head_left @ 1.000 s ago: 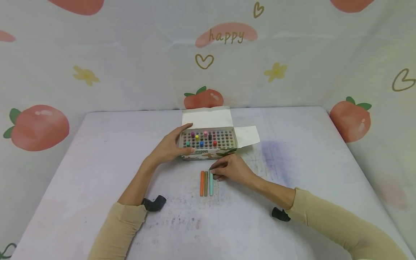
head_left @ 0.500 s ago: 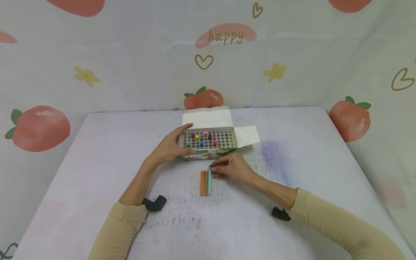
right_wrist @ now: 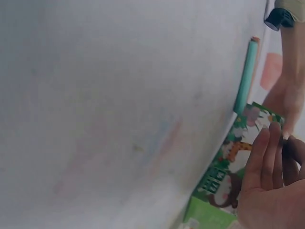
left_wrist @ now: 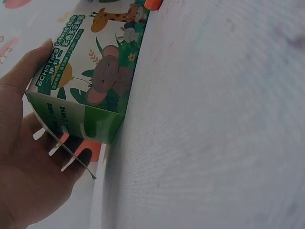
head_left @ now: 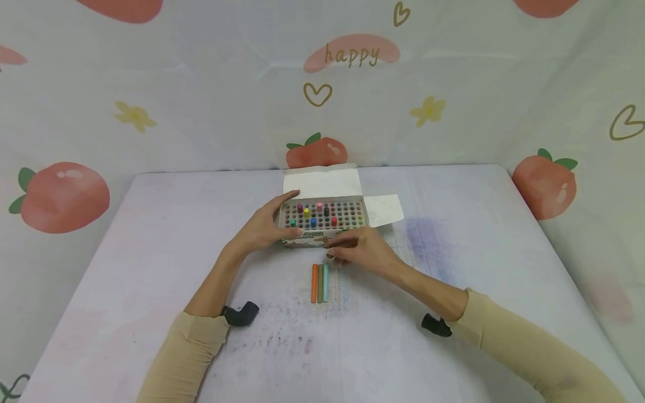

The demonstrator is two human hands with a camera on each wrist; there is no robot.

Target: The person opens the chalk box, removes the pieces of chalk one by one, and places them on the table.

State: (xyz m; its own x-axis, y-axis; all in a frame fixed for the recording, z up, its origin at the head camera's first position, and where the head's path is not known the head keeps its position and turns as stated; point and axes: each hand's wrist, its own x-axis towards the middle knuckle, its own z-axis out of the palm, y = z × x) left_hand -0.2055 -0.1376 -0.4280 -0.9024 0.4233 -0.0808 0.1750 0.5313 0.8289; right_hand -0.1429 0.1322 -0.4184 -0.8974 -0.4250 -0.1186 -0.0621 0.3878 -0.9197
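My left hand (head_left: 258, 228) holds the left end of an open chalk box (head_left: 307, 242), thumb on the printed front and fingers behind. Several coloured chalk sticks stand in the holes of its insert, among them a blue one (head_left: 313, 223) and a red one (head_left: 334, 221). In front of the box an orange chalk (head_left: 314, 283), an olive-brown chalk (head_left: 319, 283) and a mint-green chalk (head_left: 325, 283) lie side by side. My right hand (head_left: 370, 249) hovers at the box's front right, fingers loosely bent, nothing visible in them. The right wrist view shows the mint chalk (right_wrist: 246, 76) beyond its fingers.
The box's white lid (head_left: 321, 182) stands folded back, and a side flap (head_left: 384, 209) sticks out to the right. Chalk smudges (head_left: 428, 246) mark the white table cloth. A printed curtain (head_left: 227, 112) hangs behind.
My right hand slid the mint-green chalk left against the olive-brown one, let go of it and rose toward the front of the box. The left hand stays on the box.
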